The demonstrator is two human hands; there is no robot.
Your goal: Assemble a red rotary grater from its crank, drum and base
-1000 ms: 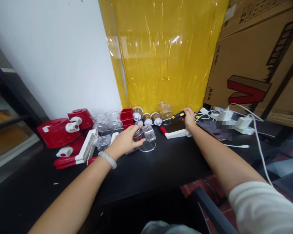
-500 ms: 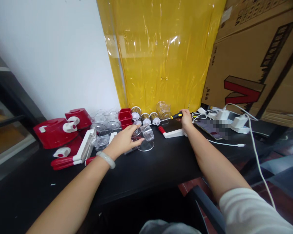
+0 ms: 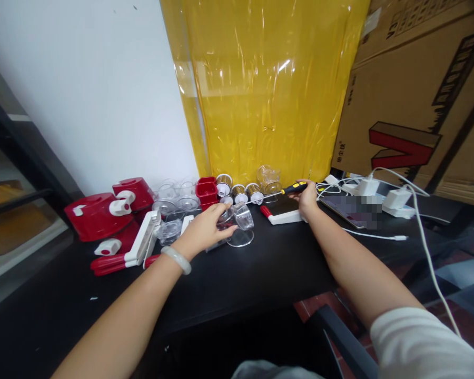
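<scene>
Clear cup (image 3: pixel 240 217) in the left hand (image 3: pixel 203 229): transparent glossy plastic. Screwdriver (image 3: pixel 286 188) in the right hand (image 3: pixel 307 197): bright metal shaft, smooth plastic handle. Bench (image 3: pixel 260 266) beneath both: matt black. Housings (image 3: pixel 97 216) left of the left hand: glossy red plastic.

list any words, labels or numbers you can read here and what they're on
"N": big red letter with a black shadow on the cardboard box, cut off at the side.
"V3": what the small print near the top of the same box looks like; the rest is unreadable.
Small black print by the box's left edge: too small to read.
Phone screen: blurred.
</scene>
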